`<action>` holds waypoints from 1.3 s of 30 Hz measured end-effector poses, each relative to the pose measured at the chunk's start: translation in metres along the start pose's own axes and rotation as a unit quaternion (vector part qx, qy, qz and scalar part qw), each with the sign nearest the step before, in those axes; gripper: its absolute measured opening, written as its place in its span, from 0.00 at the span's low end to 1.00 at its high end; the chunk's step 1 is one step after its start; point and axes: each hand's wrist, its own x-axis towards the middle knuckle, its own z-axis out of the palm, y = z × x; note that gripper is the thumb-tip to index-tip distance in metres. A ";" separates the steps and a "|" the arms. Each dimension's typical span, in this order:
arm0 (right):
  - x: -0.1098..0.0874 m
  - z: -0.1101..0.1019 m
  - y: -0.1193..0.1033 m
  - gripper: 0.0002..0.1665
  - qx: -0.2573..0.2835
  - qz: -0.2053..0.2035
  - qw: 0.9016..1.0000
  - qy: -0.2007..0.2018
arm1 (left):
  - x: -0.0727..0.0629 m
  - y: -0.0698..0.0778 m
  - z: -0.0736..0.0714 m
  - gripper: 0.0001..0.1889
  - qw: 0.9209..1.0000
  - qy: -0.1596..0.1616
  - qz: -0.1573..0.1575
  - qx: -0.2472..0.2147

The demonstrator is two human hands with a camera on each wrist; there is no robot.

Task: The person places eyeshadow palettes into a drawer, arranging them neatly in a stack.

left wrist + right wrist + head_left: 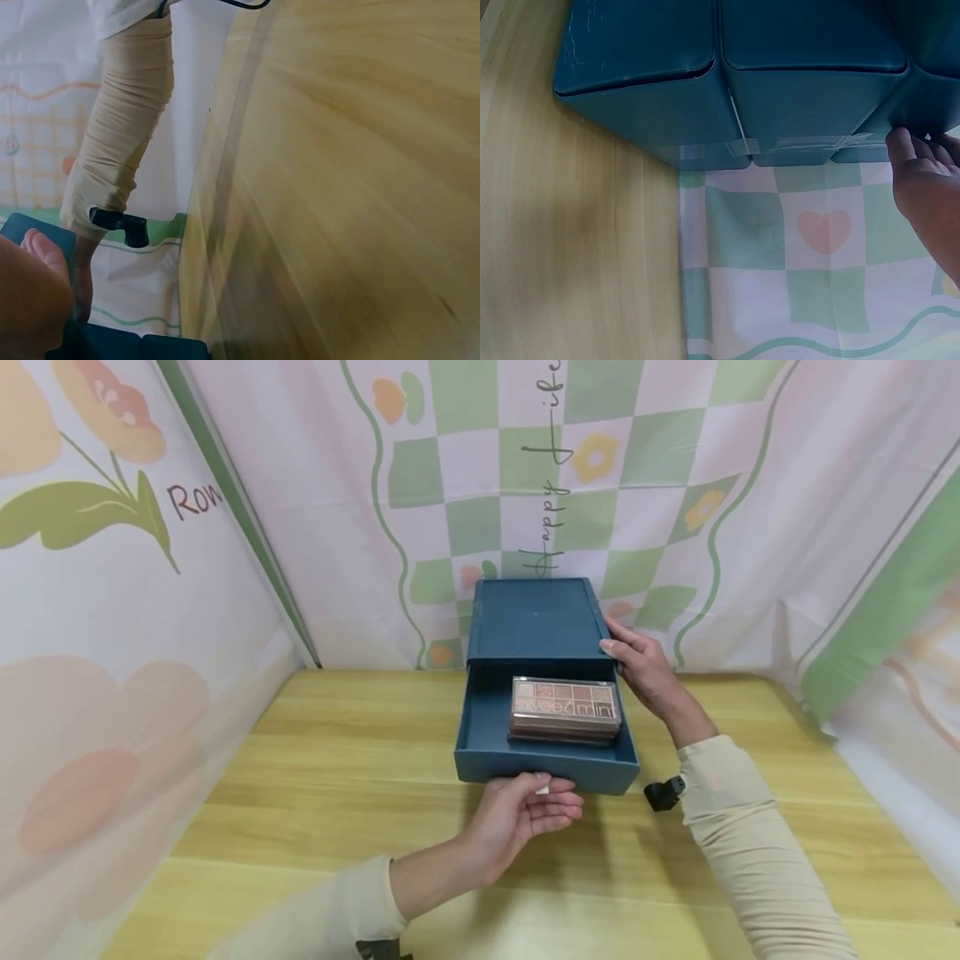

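Observation:
A teal drawer cabinet (532,618) stands against the fabric backdrop, its top drawer (547,768) pulled out toward the front. Stacked eyeshadow palettes (564,700) lie in the drawer's right part, the uppermost under a clear lid. At the middle of the drawer front, my left hand (517,822) pinches a small white knob (543,790); its other fingers lie below. My right hand (641,664) rests on the cabinet's right side, thumb at the top edge. In the right wrist view, the same right hand (930,184) touches the cabinet's upper part, above more drawer tiers (810,97).
The cabinet stands on a wood-grain table (337,793). Behind it hangs a backdrop (525,468) with green checks, and another printed sheet (112,693) hangs at the left. Black wrist cameras (664,793) are worn over beige sleeves.

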 end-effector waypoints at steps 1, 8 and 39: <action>0.000 0.000 0.000 0.39 0.001 0.000 1.000 -0.001 | 0.002 0.001 0.000 0.23 1.000 0.000 -0.002 0.000; 0.000 -0.001 -0.002 0.41 -0.001 0.010 1.000 -0.013 | 0.017 0.006 -0.004 0.24 1.000 -0.010 0.016 0.019; 0.000 -0.001 0.001 0.41 0.028 0.009 0.999 -0.011 | 0.113 0.029 -0.012 0.22 0.995 0.044 0.094 0.000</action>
